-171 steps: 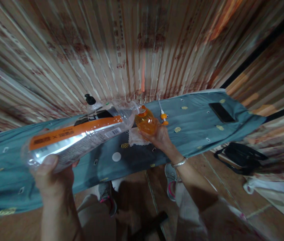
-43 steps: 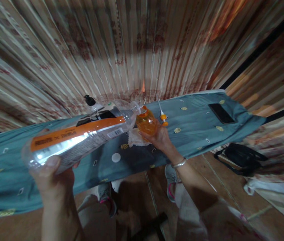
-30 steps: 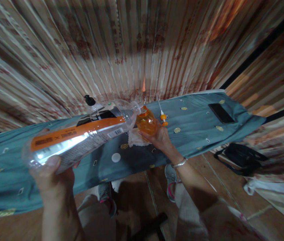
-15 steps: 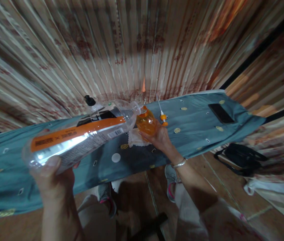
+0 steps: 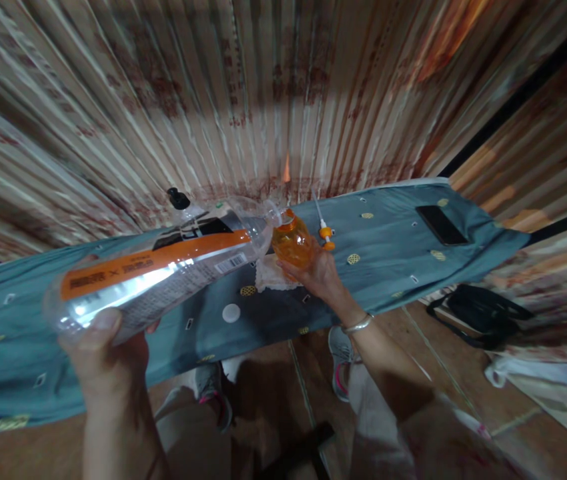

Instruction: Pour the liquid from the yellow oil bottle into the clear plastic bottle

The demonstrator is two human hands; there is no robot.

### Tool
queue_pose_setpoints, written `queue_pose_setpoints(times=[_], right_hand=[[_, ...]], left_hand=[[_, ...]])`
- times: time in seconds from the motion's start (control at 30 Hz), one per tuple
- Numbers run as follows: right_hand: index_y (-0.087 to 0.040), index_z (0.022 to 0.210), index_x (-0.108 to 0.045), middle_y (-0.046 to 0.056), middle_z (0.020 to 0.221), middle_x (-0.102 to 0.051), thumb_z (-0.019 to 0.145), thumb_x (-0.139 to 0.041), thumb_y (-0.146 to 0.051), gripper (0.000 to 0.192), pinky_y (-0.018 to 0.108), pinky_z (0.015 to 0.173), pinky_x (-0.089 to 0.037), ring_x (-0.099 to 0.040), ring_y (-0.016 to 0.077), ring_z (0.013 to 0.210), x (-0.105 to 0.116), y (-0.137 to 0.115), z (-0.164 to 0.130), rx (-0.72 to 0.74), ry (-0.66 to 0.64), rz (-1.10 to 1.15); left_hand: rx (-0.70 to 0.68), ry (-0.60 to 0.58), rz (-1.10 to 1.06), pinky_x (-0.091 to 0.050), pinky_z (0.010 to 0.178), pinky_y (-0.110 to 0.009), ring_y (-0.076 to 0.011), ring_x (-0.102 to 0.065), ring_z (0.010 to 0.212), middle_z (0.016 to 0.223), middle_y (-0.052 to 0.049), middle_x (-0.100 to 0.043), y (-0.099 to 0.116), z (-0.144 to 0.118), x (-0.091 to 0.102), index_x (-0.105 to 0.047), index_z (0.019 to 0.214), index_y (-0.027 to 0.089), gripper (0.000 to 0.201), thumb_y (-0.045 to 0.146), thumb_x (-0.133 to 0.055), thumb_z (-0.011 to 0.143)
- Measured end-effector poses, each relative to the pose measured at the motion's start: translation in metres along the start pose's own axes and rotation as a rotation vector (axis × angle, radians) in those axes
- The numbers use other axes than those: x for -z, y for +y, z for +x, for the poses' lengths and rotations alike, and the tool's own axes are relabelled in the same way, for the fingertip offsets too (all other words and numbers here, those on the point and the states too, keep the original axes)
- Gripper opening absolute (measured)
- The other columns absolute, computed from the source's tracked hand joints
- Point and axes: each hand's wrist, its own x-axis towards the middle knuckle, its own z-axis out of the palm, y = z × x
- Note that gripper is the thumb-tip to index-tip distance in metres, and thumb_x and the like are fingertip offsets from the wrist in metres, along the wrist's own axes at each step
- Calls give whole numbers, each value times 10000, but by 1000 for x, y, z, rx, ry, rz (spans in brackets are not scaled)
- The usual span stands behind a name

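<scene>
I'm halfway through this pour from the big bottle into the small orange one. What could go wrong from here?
1. The big bottle is held only at its base by the left hand, with its mouth at the small bottle's narrow neck; a wobble could spill onto the cloth.
2. The small bottle looks nearly full of orange liquid, so it may overflow onto the right hand.
3. The phone lies on the same cloth; a spill might reach it.

Both forearms are bare to the hands, the right wrist ringed by a thin silver bangle [image 5: 357, 325], a pale patterned sleeve [image 5: 428, 427] covers the right upper arm, light trousers show below, and grey sneakers [image 5: 211, 387] with pink trim are on the feet.
</scene>
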Motion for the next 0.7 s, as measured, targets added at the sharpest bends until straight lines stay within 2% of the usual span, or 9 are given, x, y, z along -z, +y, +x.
queue_pose_setpoints(times=[0.23,0.47,0.7], right_hand=[[-186,1266,-691,150,1168,-846,793,-910,-498,608,426,940,-667,-826,335,1092,1,-2,0,0,-6,-11],[-171,1280,-692,169,1161,-848,782,-919,-526,652,470,936,-674,-826,374,1091,0,-2,0,-21,11,-17],[-177,1280,-691,171,1165,-847,782,-921,-529,651,461,935,-678,-828,360,1081,-1,0,1,-20,4,-23]], left_hand=[[7,12,21,-307,305,-180,-119,-465,595,1053,-39,-707,0,-1,1,-765,1128,266,683,462,-863,481],[19,11,12,-265,339,-175,-114,-489,581,1084,-62,-732,-1,-2,1,-747,1195,255,717,422,-817,501],[27,30,13,-305,320,-180,-128,-477,604,1024,-40,-709,0,-1,1,-758,1127,272,662,403,-823,481]])
